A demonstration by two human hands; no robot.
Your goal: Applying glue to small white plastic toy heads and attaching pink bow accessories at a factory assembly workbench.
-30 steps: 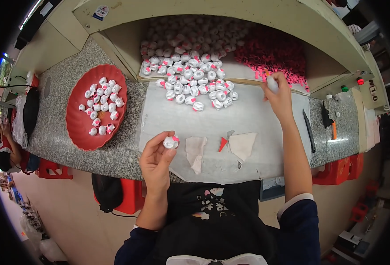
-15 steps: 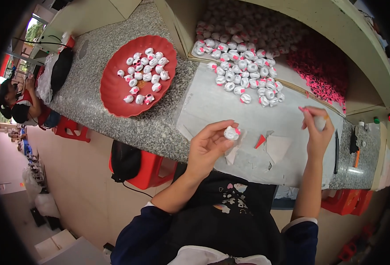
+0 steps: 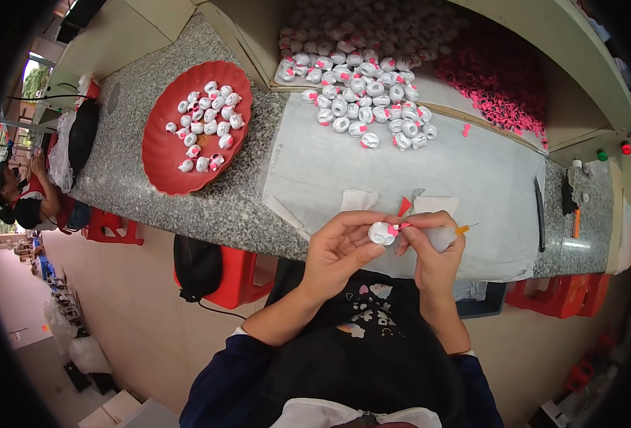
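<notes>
Far L: co-worker [image 3: 26,196] seated by the granite counter [image 3: 133,167], hands raised; red stool [image 3: 113,227] nearby. Next, red scalloped dish [image 3: 160,153] on the counter, approx. two dozen small white pcs w/ pink bits inside [image 3: 210,128], loosely scattered. Below counter edge, black bag [image 3: 198,260] against another red stool, cord hanging off it.

Ctr: pale sheet [image 3: 312,167] covers the worktop. Pile of white pcs w/ pink bits [image 3: 358,93] spills from the shelf bay onto its back edge. L hand [image 3: 340,250] pinches one white pc [image 3: 382,233] btwn thumb & fingers, over the sheet's front edge, pink bit on its R side. Pale scrap [image 3: 359,199], red triangular bit [image 3: 404,207] and 2nd pale scrap [image 3: 437,205] lie just behind the hands.

R hand [image 3: 433,260] is right beside L hand: fingertips pinch a small pink part [image 3: 404,225] at the white pc's R edge (contact unclear), same hand grips a translucent bottle [image 3: 442,239], orange needle tip pointing R.

R side: single pink part [image 3: 466,130] on sheet, heap of pink parts [image 3: 505,114] in bay, black pen-like tool [image 3: 539,214] at sheet's R edge, orange stick [image 3: 577,222] beyond; green button [image 3: 602,154], red button [image 3: 626,148] at far R.
</notes>
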